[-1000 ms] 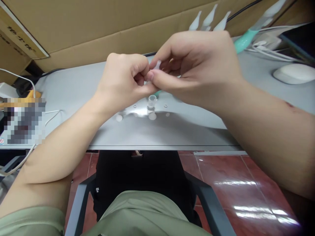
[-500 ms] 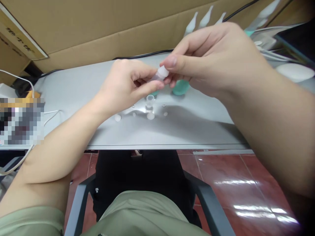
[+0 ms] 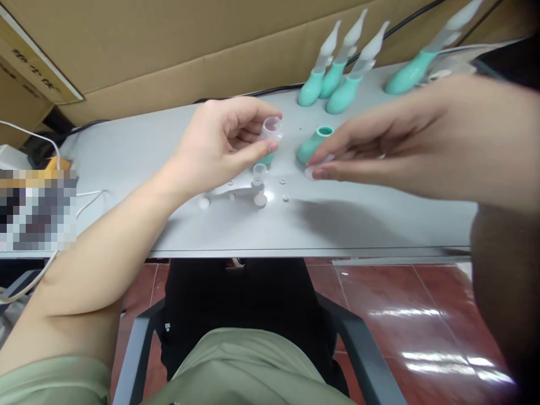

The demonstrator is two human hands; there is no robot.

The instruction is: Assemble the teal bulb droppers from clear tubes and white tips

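My left hand (image 3: 230, 140) grips a short clear plastic tube (image 3: 272, 130) between thumb and fingers, its open rim facing up. Part of a green rubber bulb (image 3: 266, 159) shows just below that tube. To the right, my right hand (image 3: 379, 146), blurred by motion, pinches a white plastic piece (image 3: 311, 172) that its fingers mostly hide. An open-necked green bulb (image 3: 310, 147) stands behind those fingertips. On the table in front of my left hand are a small clear cup (image 3: 259, 173), a white disc (image 3: 260, 198), another white disc (image 3: 204, 203) and several tiny rings and discs.
Several assembled green bulb aspirators (image 3: 343, 95) with white nozzles stand at the back right, one (image 3: 407, 76) farther right. Cardboard (image 3: 169, 50) walls the table's (image 3: 126, 146) rear. A black cable (image 3: 253, 94) runs along it. White cords and a pixelated item lie left.
The white piece has come away from the clear tube. My right hand has carried it right and toward me, uncovering the green bulbs, while my left hand stays with the tube, now more upright.
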